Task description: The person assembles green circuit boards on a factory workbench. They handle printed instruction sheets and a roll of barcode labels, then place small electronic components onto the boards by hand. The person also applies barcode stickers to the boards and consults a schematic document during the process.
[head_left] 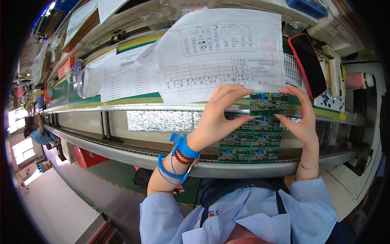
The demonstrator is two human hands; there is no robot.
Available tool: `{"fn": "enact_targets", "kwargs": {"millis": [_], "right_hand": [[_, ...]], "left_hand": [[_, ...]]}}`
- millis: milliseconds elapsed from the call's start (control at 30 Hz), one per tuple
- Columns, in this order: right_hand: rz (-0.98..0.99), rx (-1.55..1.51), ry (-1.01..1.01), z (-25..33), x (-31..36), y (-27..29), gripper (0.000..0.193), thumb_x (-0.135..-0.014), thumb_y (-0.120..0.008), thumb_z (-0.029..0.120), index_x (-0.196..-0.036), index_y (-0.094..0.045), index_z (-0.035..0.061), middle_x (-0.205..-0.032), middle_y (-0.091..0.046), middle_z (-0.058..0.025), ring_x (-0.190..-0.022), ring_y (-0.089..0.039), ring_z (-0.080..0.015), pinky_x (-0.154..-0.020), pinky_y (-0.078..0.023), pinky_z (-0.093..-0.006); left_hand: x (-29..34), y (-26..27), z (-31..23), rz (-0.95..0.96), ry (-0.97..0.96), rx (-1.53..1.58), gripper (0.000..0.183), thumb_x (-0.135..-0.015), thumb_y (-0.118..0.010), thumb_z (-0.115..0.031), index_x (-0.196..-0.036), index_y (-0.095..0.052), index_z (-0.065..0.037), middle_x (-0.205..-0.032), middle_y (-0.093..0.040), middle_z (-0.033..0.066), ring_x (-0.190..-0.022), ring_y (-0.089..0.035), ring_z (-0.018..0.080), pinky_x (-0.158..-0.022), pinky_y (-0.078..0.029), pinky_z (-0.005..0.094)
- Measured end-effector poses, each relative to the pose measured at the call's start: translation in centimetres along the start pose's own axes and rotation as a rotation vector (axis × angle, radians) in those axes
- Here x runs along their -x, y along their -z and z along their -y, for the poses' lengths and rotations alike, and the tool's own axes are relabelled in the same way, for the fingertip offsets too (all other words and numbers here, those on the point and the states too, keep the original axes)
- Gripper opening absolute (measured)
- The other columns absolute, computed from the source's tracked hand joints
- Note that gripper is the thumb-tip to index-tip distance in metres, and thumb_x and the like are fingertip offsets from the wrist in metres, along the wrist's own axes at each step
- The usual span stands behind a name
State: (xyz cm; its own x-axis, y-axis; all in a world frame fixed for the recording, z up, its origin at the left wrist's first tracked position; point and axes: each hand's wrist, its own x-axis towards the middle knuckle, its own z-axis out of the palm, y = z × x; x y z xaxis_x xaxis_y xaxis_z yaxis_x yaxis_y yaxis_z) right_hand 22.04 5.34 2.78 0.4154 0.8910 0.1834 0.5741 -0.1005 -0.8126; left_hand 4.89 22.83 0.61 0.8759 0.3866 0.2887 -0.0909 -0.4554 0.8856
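Note:
Between both hands I hold a small green circuit board (pixel 268 103) by its left and right edges. It carries black chips, a blue part and small components. My left hand (pixel 217 116) pinches its left side with fingers above and thumb below. On the opposite edge, my right hand (pixel 302 116) grips the same way. Just below, nearer me, lies a panel of several similar green boards (pixel 250 140) over the conveyor track. Whether the held board touches this panel I cannot tell. A blue wrist strap (pixel 180 156) with a coiled cord is on my left wrist.
Beyond my hands lie a large printed drawing sheet (pixel 219 49) and a printed list (pixel 124 77). A clear round tub (pixel 88 82) stands at left. At right a red-cased phone (pixel 307 65) leans near a white tray. The metal rail (pixel 138 152) runs along the front.

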Motion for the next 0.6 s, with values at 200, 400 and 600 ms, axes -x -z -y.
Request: {"fn": "enact_targets", "kwargs": {"millis": [200, 400, 600], "right_hand": [[-0.007, -0.042, -0.027, 0.26, -0.11, 0.03, 0.066, -0.064, -0.073, -0.002, -0.125, -0.049, 0.0072, -0.112, -0.059, -0.0064, -0.107, -0.049, -0.0214, -0.096, -0.034, -0.0345], [0.009, 0.003, 0.021, 0.54, -0.37, 0.26, 0.067, -0.064, -0.073, -0.001, -0.125, -0.049, 0.008, -0.111, -0.059, -0.0049, -0.106, -0.05, -0.0208, -0.096, -0.033, -0.0341], [0.01, 0.005, 0.019, 0.56, -0.36, 0.21, 0.068, -0.063, -0.074, 0.0, -0.126, -0.049, 0.0085, -0.111, -0.06, -0.0048, -0.104, -0.051, -0.0199, -0.096, -0.033, -0.0339]], "left_hand": [[-0.11, -0.12, -0.11, 0.004, 0.028, 0.013, 0.056, -0.062, -0.078, -0.001, -0.115, -0.058, -0.004, -0.114, -0.056, 0.0108, -0.108, -0.052, 0.0251, -0.091, -0.042, 0.033], [0.01, -0.15, -0.1, 0.009, 0.035, 0.005, 0.056, -0.063, -0.077, 0.001, -0.115, -0.058, -0.003, -0.114, -0.055, 0.0105, -0.109, -0.051, 0.0242, -0.092, -0.042, 0.0323], [0.01, -0.16, -0.11, 0.014, 0.039, 0.002, 0.056, -0.063, -0.077, 0.0, -0.115, -0.058, -0.004, -0.114, -0.055, 0.0104, -0.109, -0.051, 0.0242, -0.092, -0.041, 0.0323]]}}
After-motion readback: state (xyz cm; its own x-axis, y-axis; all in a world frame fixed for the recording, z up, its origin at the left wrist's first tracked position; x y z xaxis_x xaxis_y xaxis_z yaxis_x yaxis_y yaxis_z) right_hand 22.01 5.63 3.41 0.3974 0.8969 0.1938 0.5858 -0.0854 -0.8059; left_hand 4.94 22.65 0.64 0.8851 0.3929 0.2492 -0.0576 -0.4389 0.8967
